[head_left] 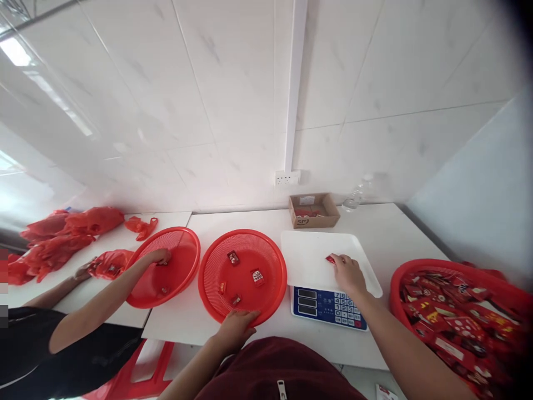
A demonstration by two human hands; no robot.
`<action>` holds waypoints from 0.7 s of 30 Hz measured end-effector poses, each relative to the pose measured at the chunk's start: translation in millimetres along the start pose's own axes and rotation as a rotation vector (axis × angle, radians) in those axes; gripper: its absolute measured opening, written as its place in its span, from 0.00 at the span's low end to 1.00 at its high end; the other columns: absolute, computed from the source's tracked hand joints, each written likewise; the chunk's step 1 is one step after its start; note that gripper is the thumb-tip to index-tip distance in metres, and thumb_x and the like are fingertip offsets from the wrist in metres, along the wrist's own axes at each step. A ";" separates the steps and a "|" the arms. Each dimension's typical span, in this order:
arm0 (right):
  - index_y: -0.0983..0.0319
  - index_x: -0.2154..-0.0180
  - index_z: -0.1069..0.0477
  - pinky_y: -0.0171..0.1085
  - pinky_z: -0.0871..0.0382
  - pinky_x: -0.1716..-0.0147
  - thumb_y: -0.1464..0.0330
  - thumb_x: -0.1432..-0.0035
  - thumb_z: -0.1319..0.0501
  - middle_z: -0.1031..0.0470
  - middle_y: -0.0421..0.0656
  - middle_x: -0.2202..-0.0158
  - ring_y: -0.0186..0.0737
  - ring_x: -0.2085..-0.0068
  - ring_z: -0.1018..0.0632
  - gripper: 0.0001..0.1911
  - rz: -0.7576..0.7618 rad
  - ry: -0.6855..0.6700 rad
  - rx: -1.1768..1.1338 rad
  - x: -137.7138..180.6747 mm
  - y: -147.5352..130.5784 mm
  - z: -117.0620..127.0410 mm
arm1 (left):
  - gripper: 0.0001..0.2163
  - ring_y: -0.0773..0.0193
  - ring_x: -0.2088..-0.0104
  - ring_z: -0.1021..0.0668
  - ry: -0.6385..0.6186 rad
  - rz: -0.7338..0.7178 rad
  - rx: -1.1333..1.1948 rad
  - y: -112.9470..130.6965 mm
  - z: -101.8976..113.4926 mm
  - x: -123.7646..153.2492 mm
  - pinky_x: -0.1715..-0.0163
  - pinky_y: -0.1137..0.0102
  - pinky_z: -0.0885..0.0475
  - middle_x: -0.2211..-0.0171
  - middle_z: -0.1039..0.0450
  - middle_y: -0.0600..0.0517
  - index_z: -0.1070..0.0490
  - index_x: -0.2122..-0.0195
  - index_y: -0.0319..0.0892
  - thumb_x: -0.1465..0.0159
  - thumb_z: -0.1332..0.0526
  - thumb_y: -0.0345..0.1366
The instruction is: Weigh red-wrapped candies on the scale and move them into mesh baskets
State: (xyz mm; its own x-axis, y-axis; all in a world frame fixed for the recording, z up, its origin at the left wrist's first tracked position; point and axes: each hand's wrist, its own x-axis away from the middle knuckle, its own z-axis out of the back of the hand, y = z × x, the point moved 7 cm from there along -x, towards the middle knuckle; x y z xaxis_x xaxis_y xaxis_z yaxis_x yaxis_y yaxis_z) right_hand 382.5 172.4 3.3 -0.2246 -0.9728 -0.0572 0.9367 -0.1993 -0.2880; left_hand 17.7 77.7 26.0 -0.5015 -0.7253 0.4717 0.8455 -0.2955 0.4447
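Note:
My left hand (236, 332) is closed on the near rim of a round red plastic basket (208, 297), its fingers over the edge. Several small red wrapped packets, one of them a red-and-white packet (257, 277), lie scattered on the basket's floor. My right hand (348, 275) is above the white tray (308, 258) of a digital scale, pinching a small red packet (330, 259) at its fingertips. Whether the packet touches the tray I cannot tell. Below the tray shows the scale's blue keypad panel (328, 309).
A large red basket (397, 280) heaped with red packets stands at the right. Behind the scale are a cardboard box (314, 219) and a clear bottle (353, 197). At the left, a co-worker's hand (160, 256) reaches into another red basket (194, 247), near red plastic bags (94, 221).

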 end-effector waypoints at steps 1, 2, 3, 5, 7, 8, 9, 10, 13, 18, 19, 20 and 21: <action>0.63 0.50 0.30 0.47 0.35 0.52 0.69 0.39 0.53 0.27 0.54 0.54 0.50 0.53 0.28 0.20 -0.042 -0.005 -0.055 -0.8 -0.8 0.2 | 0.23 0.53 0.47 0.28 -0.006 0.007 -0.012 0.7 0.7 1.0 0.45 0.59 0.38 0.46 0.29 0.48 0.38 0.40 0.48 0.38 0.45 0.36; 0.64 0.50 0.31 0.47 0.35 0.52 0.68 0.38 0.54 0.27 0.54 0.55 0.50 0.54 0.28 0.20 -0.088 -0.017 -0.134 -1.6 -4.0 0.7 | 0.23 0.53 0.46 0.29 -0.013 0.016 -0.023 1.4 1.5 1.9 0.45 0.59 0.38 0.47 0.29 0.47 0.39 0.40 0.48 0.38 0.45 0.36; 0.64 0.50 0.31 0.47 0.34 0.53 0.66 0.38 0.54 0.26 0.53 0.55 0.49 0.54 0.27 0.20 -0.134 -0.036 -0.241 -1.8 -10.3 1.3 | 0.23 0.53 0.47 0.28 -0.019 0.024 -0.032 2.2 2.4 2.8 0.45 0.59 0.38 0.47 0.29 0.47 0.39 0.40 0.48 0.38 0.45 0.36; 0.61 0.49 0.32 0.44 0.30 0.56 0.62 0.39 0.53 0.26 0.50 0.53 0.47 0.53 0.26 0.21 -0.198 -0.102 -0.515 1.1 -33.4 2.7 | 0.23 0.52 0.47 0.28 -0.026 0.025 -0.046 4.1 4.3 4.1 0.46 0.59 0.37 0.47 0.29 0.47 0.39 0.40 0.47 0.38 0.45 0.36; 0.57 0.48 0.33 0.41 0.27 0.63 0.55 0.40 0.51 0.27 0.47 0.51 0.45 0.54 0.25 0.23 -0.166 -0.233 -0.816 9.4 -71.7 4.1 | 0.23 0.53 0.48 0.27 -0.022 0.019 -0.054 5.0 5.7 4.5 0.46 0.60 0.37 0.47 0.29 0.46 0.39 0.40 0.47 0.38 0.45 0.36; 0.56 0.47 0.33 0.41 0.26 0.64 0.53 0.40 0.50 0.27 0.47 0.50 0.44 0.54 0.25 0.25 -0.107 -0.327 -0.924 15.9 -94.4 5.5 | 0.23 0.53 0.48 0.27 -0.018 0.016 -0.055 4.9 5.9 4.3 0.46 0.60 0.36 0.47 0.29 0.46 0.39 0.40 0.47 0.38 0.45 0.36; 0.56 0.46 0.34 0.40 0.26 0.62 0.52 0.41 0.49 0.28 0.46 0.48 0.44 0.53 0.25 0.26 -0.028 -0.404 -0.991 23.2 -116.0 8.9 | 0.23 0.52 0.48 0.28 -0.017 0.015 -0.057 4.3 5.7 4.1 0.46 0.59 0.36 0.47 0.29 0.46 0.39 0.40 0.47 0.38 0.45 0.36; 0.55 0.44 0.35 0.41 0.26 0.60 0.51 0.42 0.47 0.30 0.45 0.45 0.44 0.50 0.26 0.27 0.048 -0.469 -1.019 31.0 -134.2 12.6 | 0.23 0.52 0.48 0.27 -0.016 0.015 -0.057 3.3 5.2 3.8 0.47 0.60 0.36 0.47 0.29 0.46 0.39 0.40 0.46 0.38 0.45 0.36; 0.54 0.42 0.38 0.42 0.29 0.52 0.52 0.43 0.44 0.34 0.45 0.41 0.44 0.46 0.29 0.29 0.191 -0.532 -0.958 49.0 -158.5 23.3 | 0.23 0.53 0.47 0.28 -0.023 0.012 -0.060 0.4 3.7 3.0 0.47 0.61 0.36 0.46 0.29 0.46 0.39 0.40 0.46 0.38 0.45 0.36; 0.57 0.45 0.34 0.43 0.30 0.52 0.60 0.42 0.45 0.32 0.48 0.43 0.44 0.48 0.27 0.23 0.055 -0.332 -0.747 54.9 -96.4 35.3 | 0.23 0.55 0.45 0.29 -0.037 0.048 -0.120 -6.6 7.5 -2.3 0.45 0.63 0.37 0.45 0.31 0.46 0.40 0.39 0.44 0.37 0.47 0.34; 0.58 0.46 0.34 0.43 0.29 0.52 0.61 0.42 0.45 0.32 0.48 0.44 0.44 0.49 0.26 0.23 -0.001 -0.281 -0.704 56.4 -73.0 37.7 | 0.23 0.55 0.45 0.30 -0.030 0.054 -0.146 -8.6 9.6 -4.9 0.45 0.63 0.38 0.44 0.31 0.46 0.40 0.39 0.44 0.37 0.48 0.34; 0.58 0.46 0.34 0.44 0.30 0.52 0.62 0.42 0.46 0.31 0.49 0.44 0.44 0.49 0.26 0.22 -0.061 -0.221 -0.654 59.0 -47.2 41.1 | 0.23 0.55 0.44 0.30 -0.021 0.062 -0.173 -11.2 11.8 -7.9 0.44 0.62 0.38 0.44 0.32 0.46 0.40 0.39 0.44 0.36 0.49 0.34; 0.59 0.47 0.33 0.44 0.31 0.51 0.62 0.42 0.46 0.31 0.49 0.45 0.45 0.49 0.26 0.22 -0.116 -0.158 -0.590 62.9 -20.3 45.4 | 0.22 0.55 0.44 0.30 -0.014 0.071 -0.200 -14.6 13.7 -11.3 0.44 0.61 0.38 0.43 0.32 0.46 0.41 0.39 0.45 0.36 0.50 0.34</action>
State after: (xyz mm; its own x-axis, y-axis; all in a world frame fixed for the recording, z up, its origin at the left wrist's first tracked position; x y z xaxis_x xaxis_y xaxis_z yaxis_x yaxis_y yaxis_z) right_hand 361.6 109.9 48.9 -0.2307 -0.9636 0.1352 0.5919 -0.2493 -0.7665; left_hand 8.5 98.7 24.6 -0.4410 -0.7403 0.5073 0.8975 -0.3630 0.2505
